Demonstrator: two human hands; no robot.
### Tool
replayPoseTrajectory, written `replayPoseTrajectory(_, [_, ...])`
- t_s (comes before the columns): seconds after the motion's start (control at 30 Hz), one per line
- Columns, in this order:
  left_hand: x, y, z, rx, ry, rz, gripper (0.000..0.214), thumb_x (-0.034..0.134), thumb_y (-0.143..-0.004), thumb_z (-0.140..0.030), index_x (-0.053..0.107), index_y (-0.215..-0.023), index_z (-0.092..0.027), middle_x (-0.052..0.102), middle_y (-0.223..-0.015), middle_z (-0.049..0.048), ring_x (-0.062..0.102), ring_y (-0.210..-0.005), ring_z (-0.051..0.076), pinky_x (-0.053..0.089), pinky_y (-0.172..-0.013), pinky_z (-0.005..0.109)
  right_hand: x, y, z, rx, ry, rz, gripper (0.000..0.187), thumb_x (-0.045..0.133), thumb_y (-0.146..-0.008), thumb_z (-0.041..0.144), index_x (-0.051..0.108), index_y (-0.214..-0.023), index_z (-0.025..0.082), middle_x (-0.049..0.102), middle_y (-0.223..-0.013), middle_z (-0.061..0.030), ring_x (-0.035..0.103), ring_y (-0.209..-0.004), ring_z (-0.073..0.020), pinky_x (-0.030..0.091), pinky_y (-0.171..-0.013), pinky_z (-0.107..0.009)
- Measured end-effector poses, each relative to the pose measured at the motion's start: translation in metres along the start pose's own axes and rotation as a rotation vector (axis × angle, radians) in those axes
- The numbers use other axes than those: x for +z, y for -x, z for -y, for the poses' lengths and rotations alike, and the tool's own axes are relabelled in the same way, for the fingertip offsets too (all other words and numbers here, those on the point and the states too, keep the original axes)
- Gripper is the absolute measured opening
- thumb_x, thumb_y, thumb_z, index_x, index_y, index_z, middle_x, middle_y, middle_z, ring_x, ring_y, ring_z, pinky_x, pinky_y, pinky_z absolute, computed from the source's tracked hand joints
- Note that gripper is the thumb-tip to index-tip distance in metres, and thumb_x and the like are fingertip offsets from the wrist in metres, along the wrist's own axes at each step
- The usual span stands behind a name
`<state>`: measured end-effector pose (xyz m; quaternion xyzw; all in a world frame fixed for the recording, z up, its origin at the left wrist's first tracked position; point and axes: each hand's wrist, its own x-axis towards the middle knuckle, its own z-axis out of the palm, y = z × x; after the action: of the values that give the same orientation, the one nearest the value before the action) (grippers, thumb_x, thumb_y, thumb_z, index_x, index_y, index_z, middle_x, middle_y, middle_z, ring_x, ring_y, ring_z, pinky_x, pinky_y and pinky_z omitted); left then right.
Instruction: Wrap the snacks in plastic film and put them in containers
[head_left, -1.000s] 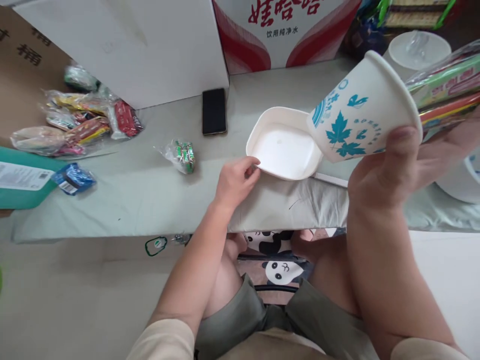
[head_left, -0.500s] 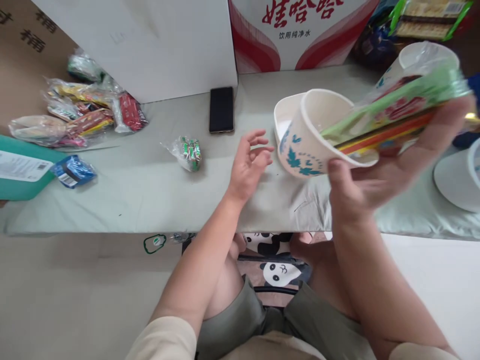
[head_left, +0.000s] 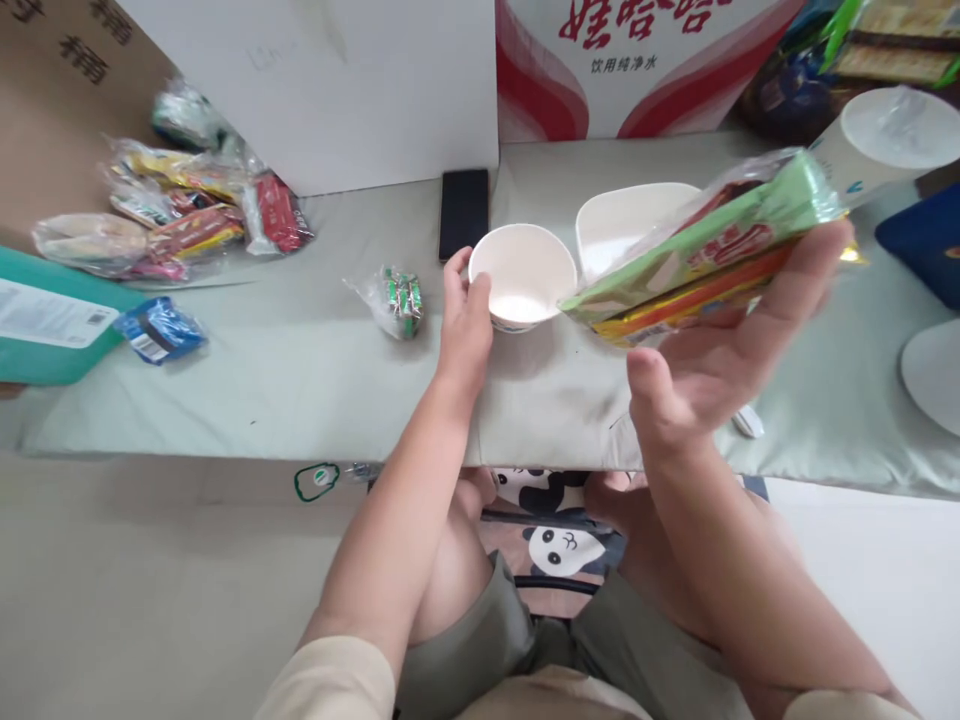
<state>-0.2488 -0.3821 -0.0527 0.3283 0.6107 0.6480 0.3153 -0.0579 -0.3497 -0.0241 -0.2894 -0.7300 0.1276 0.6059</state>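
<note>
A white paper cup [head_left: 523, 276] stands upright on the grey-green tablecloth [head_left: 300, 370], its mouth facing up. My left hand [head_left: 465, 320] curls round the cup's left side and grips it. My right hand [head_left: 720, 350] is raised to the right of the cup, palm up, with a green and red snack packet [head_left: 697, 250] lying on its fingers. Behind the cup sits a white square dish [head_left: 626, 215].
A black phone [head_left: 463, 212] lies behind the cup. A small green sweet packet [head_left: 397, 298] is left of my hand. A heap of snack packets [head_left: 172, 215] and a blue wrapper [head_left: 159, 332] lie far left. Boxes [head_left: 315, 90] stand behind; more cups [head_left: 885, 135] at right.
The cup has come down from my right hand onto the table, upright. My left hand has closed on its side. The right hand keeps only the packet.
</note>
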Motion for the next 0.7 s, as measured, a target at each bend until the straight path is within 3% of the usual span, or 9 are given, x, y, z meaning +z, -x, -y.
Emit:
replayPoseTrajectory(0.1, [0.002,-0.003,-0.002,0.152,-0.272,-0.191,0.054,0.065,-0.088,-0.07,0.053,-0.114,-0.024,0.058,-0.127,0.0105,0.054,-0.131,0.026,0.042,-0.113,0.041,-0.003,0.006,-0.008,0.014,0.038,0.066,0.096,0.044,-0.088,0.077,0.014,-0.166,0.031,0.014,-0.16,-0.0084,0.01,-0.161,-0.0381,0.016,-0.131,-0.056])
replayPoseTrajectory(0.17, [0.004,-0.002,-0.006,0.139,-0.362,-0.245,0.056,0.068,-0.082,-0.076,0.052,-0.093,-0.023,0.06,-0.1,0.0064,0.062,-0.109,0.024,0.048,-0.1,0.039,-0.006,0.012,-0.011,0.025,0.07,0.099,0.095,0.047,-0.088,0.074,0.016,-0.167,0.03,0.019,-0.158,-0.0093,0.015,-0.159,-0.0379,0.016,-0.131,-0.058])
replayPoseTrajectory(0.27, [0.006,0.001,-0.012,-0.001,-0.249,-0.095,0.059,0.057,-0.087,-0.079,0.045,-0.073,-0.023,0.051,-0.068,-0.0003,0.061,-0.074,0.017,0.049,-0.073,0.032,-0.009,0.019,-0.011,0.006,0.106,0.115,0.093,0.045,-0.089,0.07,0.018,-0.167,0.029,0.026,-0.152,-0.0111,0.019,-0.157,-0.0389,0.02,-0.129,-0.061])
replayPoseTrajectory(0.4, [0.003,0.008,-0.019,-0.063,0.002,0.097,0.062,0.051,-0.091,-0.077,0.043,-0.063,-0.023,0.044,-0.053,-0.0027,0.052,-0.051,0.013,0.039,-0.052,0.028,-0.01,0.025,-0.003,0.066,0.121,0.172,0.082,0.039,-0.093,0.063,0.021,-0.166,0.03,0.028,-0.152,-0.0138,0.028,-0.154,-0.0387,0.029,-0.125,-0.062])
replayPoseTrajectory(0.47, [-0.003,0.014,-0.023,-0.005,0.066,0.179,0.058,0.061,-0.087,-0.074,0.048,-0.065,-0.022,0.051,-0.057,-0.0027,0.055,-0.053,0.012,0.042,-0.054,0.027,-0.008,0.027,0.002,0.081,0.059,0.215,0.075,0.04,-0.095,0.057,0.027,-0.164,0.031,0.033,-0.15,-0.0142,0.034,-0.151,-0.0382,0.032,-0.123,-0.063])
replayPoseTrajectory(0.57, [-0.01,0.026,-0.028,0.034,0.123,0.43,0.053,0.081,-0.073,-0.068,0.065,-0.094,-0.022,0.073,-0.093,0.0039,0.07,-0.086,0.016,0.055,-0.076,0.028,-0.004,0.029,0.011,0.058,-0.072,0.303,0.068,0.042,-0.095,0.048,0.035,-0.16,0.031,0.041,-0.145,-0.0134,0.044,-0.145,-0.0364,0.04,-0.119,-0.061])
replayPoseTrajectory(0.63, [-0.011,0.032,-0.028,-0.012,0.11,0.584,0.06,0.087,-0.07,-0.061,0.066,-0.111,-0.023,0.074,-0.116,0.0082,0.072,-0.104,0.021,0.058,-0.086,0.031,0.0,0.028,0.018,0.039,-0.114,0.371,0.061,0.044,-0.096,0.042,0.042,-0.156,0.031,0.045,-0.143,-0.0129,0.051,-0.139,-0.0338,0.046,-0.115,-0.058])
replayPoseTrajectory(0.7, [-0.01,0.036,-0.026,-0.07,0.086,0.665,0.06,0.087,-0.073,-0.056,0.065,-0.119,-0.023,0.073,-0.125,0.0105,0.072,-0.11,0.024,0.059,-0.089,0.034,0.002,0.025,0.026,0.026,-0.102,0.383,0.051,0.049,-0.095,0.036,0.051,-0.146,0.03,0.046,-0.145,-0.0124,0.054,-0.135,-0.031,0.05,-0.111,-0.054])
